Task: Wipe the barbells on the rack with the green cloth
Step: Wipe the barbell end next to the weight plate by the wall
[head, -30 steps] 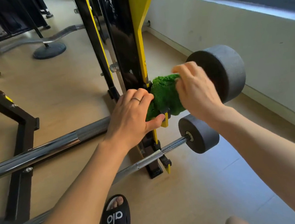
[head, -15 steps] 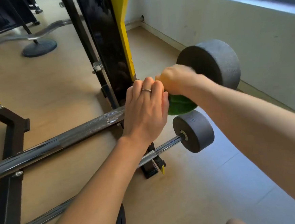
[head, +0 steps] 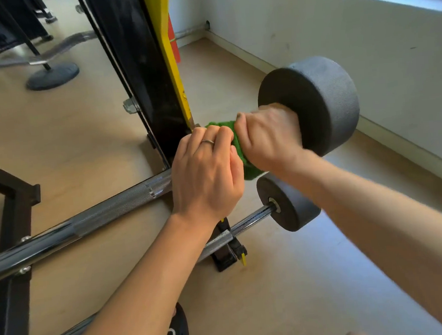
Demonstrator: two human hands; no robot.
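The green cloth sits bunched on the upper barbell, gripped between the left hand and right hand.

Cloth between hands, on barbell

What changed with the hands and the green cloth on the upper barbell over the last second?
The right hand slid the green cloth outward along the upper barbell, ending against the large weight. The left hand shifted outward too and keeps gripping the bar. The lower barbell stayed put.
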